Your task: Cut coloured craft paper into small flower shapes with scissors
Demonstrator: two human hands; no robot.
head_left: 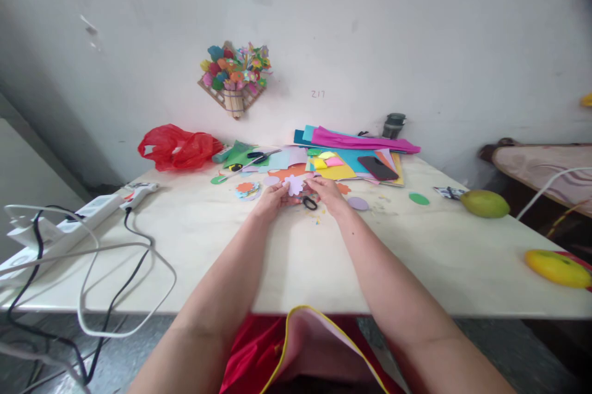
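Note:
A pale lilac paper flower (294,185) with scalloped petals is pinched at its left edge by my left hand (274,199). Close to the flower's right side is my right hand (327,192), its thumb and fingers pressed together; what they hold is too small to make out. Black-handled scissors (309,203) lie between the hands, just below the flower. Orange paper flowers (245,187) rest in a small pile to the left, and a lilac paper circle (357,203) lies right of my right hand. Tiny paper scraps (317,220) are scattered nearby.
Colored paper sheets (340,171), a dark phone (378,168) and more scissors (257,156) lie at the back. A red plastic bag (178,148) and a power strip (92,224) with cables are at left. A green fruit (485,203) and a yellow one (557,268) are at right.

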